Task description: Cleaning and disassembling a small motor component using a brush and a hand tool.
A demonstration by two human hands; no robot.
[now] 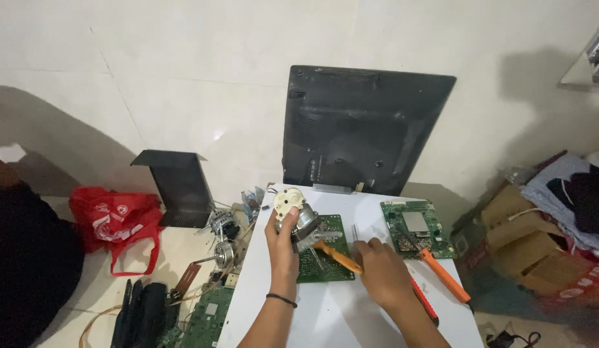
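My left hand (281, 248) holds up a small electric motor (297, 218) with a cream gear housing on top, above a green circuit board (325, 258) on the white table (325, 316). My right hand (383, 274) grips an orange-handled screwdriver (337, 255) whose tip points at the motor's underside. A second green circuit board (417, 227) lies to the right, and another orange-handled screwdriver (444, 276) rests beside it.
A black monitor back panel (361, 129) leans on the wall behind the table. On the floor at left sit a red bag (116, 219), a black metal bracket (180, 183), loose motors (222, 225) and boards. Cardboard boxes (519, 225) and cloth sit at right.
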